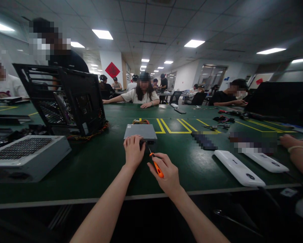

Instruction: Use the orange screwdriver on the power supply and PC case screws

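A grey computer power supply (141, 131) lies on the green table, with its socket side facing me and coloured cables (140, 122) at its far side. My left hand (133, 148) grips its near left edge, fingers over the top and thumb against the front. My right hand (168, 172) is closed around a screwdriver (158, 169) with an orange and black handle. The thin shaft points up and away to the front face of the power supply, just right of my left thumb. Whether the tip touches a screw is too small to tell.
An open black computer case (62, 98) and a larger power supply (27, 155) stand left. Right lie a dark phone (204, 140) and two white oblong devices (239, 167), (265, 158). Another person's hand (288, 141) rests far right; a person (141, 92) sits opposite.
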{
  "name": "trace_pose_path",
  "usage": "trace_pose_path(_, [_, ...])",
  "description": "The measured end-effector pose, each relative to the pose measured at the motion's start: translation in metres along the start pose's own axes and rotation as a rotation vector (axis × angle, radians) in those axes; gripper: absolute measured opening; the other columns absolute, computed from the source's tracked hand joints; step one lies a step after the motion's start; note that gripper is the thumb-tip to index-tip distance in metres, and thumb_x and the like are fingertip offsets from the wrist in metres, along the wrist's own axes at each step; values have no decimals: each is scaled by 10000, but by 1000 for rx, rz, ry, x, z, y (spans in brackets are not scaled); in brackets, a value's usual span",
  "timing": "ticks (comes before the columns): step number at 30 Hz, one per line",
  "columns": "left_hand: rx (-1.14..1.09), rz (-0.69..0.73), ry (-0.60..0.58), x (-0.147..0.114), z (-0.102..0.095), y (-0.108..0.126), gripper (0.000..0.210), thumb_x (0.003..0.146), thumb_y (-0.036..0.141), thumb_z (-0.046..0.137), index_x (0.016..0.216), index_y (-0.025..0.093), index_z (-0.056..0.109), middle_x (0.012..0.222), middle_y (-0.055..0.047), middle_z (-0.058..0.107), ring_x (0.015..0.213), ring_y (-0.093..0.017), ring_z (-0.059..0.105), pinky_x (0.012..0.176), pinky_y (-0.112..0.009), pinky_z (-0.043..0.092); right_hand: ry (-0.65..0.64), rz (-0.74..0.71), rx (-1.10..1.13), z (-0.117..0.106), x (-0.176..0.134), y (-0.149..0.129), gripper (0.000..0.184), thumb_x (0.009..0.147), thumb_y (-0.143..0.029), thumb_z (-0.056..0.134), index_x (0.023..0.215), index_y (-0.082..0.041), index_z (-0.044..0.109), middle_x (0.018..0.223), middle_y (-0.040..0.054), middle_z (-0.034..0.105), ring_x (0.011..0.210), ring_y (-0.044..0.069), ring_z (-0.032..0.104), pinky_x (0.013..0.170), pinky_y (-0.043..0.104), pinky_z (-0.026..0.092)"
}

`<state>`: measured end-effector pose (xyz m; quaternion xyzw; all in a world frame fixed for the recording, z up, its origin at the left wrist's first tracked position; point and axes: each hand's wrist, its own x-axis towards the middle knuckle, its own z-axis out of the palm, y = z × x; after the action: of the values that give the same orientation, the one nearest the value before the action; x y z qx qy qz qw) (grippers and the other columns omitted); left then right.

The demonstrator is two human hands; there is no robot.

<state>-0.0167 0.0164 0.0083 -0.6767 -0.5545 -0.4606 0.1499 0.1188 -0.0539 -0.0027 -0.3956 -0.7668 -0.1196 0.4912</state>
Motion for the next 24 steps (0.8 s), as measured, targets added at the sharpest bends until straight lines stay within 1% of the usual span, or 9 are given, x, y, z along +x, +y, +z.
trace_pose_path(3, [4, 1, -5, 0, 1, 0, 173, 753, 228, 474, 920, 210, 514, 1014, -72, 536, 1006, -220, 438, 924, -407, 242, -68, -47, 81, -1, 2, -2, 99, 774, -180, 509, 860, -192, 557, 1000, 71, 561, 804, 122, 576, 710, 232, 476])
trace_pose_path(5, [7, 2, -3, 0, 1, -1, 175, 751, 230, 476, 921, 211, 514, 1013, -69, 536, 1006, -220, 437, 927, -405, 239, -102, -42, 116, -1, 2, -3, 99, 774, -166, 493, 854, -187, 549, 1024, 78, 543, 836, 125, 569, 725, 236, 477])
trace_pose_path(8, [8, 4, -1, -1, 2, -1, 181, 746, 234, 484, 923, 207, 512, 1006, -67, 535, 997, -218, 439, 928, -401, 239, -133, -22, 127, 0, -1, -3, 183, 756, -157, 483, 933, -175, 523, 1071, 102, 515, 905, 152, 554, 735, 257, 486])
trace_pose_path(10, [10, 3, 2, 0, 1, -1, 183, 741, 235, 490, 921, 206, 512, 1004, -66, 535, 995, -217, 439, 927, -399, 242, -118, -51, 99, 1, -3, -1, 271, 751, -147, 478, 1020, -172, 494, 1076, 108, 521, 941, 168, 544, 734, 265, 491])
trace_pose_path(12, [12, 5, 0, 0, 1, -1, 182, 741, 233, 491, 921, 209, 511, 1010, -64, 534, 1005, -216, 435, 928, -398, 242, -68, -78, 41, 2, -4, 0, 302, 757, -142, 481, 1056, -181, 486, 1040, 99, 551, 911, 165, 560, 723, 263, 493])
trace_pose_path(14, [12, 7, -4, 0, 0, -1, 182, 744, 226, 486, 924, 212, 509, 1017, -65, 533, 1016, -217, 431, 929, -399, 241, -27, -81, -14, 3, -3, 0, 251, 764, -145, 491, 1009, -190, 521, 993, 86, 575, 843, 152, 579, 711, 259, 491])
trace_pose_path(17, [12, -2, 0, 0, -1, -1, 182, 743, 224, 488, 924, 213, 507, 1017, -64, 533, 1009, -218, 434, 931, -398, 240, -30, -84, -19, 1, -1, -2, 131, 770, -160, 499, 885, -184, 558, 969, 85, 568, 793, 135, 583, 692, 247, 490])
trace_pose_path(21, [8, -6, -3, 1, -1, 0, 180, 741, 224, 490, 920, 216, 509, 1014, -62, 533, 1008, -214, 434, 931, -396, 242, -101, -88, -25, -3, 0, 0, 149, 775, -158, 472, 907, -164, 542, 988, 110, 540, 831, 141, 576, 674, 235, 496])
trace_pose_path(24, [4, -8, -3, 1, -1, 0, 181, 741, 225, 490, 921, 217, 511, 1011, -62, 535, 1006, -214, 435, 930, -401, 241, -195, -231, -134, -7, -1, 6, 227, 770, -119, 439, 972, -154, 535, 1037, 131, 541, 834, 154, 582, 660, 239, 492])
